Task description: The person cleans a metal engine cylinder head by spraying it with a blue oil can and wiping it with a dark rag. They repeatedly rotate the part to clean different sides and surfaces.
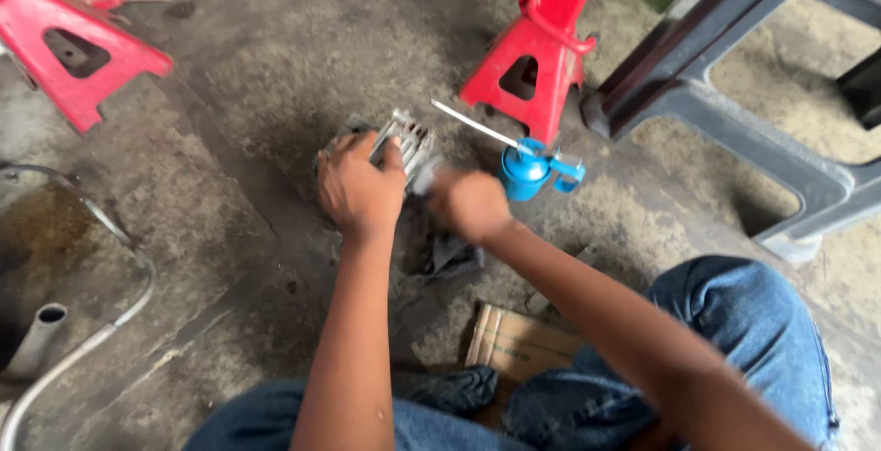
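Observation:
My left hand (356, 185) grips a grey finned metal part (410, 142) that rests on the dirty concrete floor. My right hand (470, 203) is closed and blurred right beside that part, on its right side; what it holds is hidden. Just right of the right hand stands a blue oil can (525, 172) with a long thin white spout pointing up-left. A dark rag (450, 254) lies on the floor under my wrists.
Two red jack stands, one at top left (69, 52) and one at top centre (537, 56). A dark metal frame (725, 93) at right. A grey hose (101, 322) and pipe end (37, 336) at left. Flat cardboard (518, 345) by my knees.

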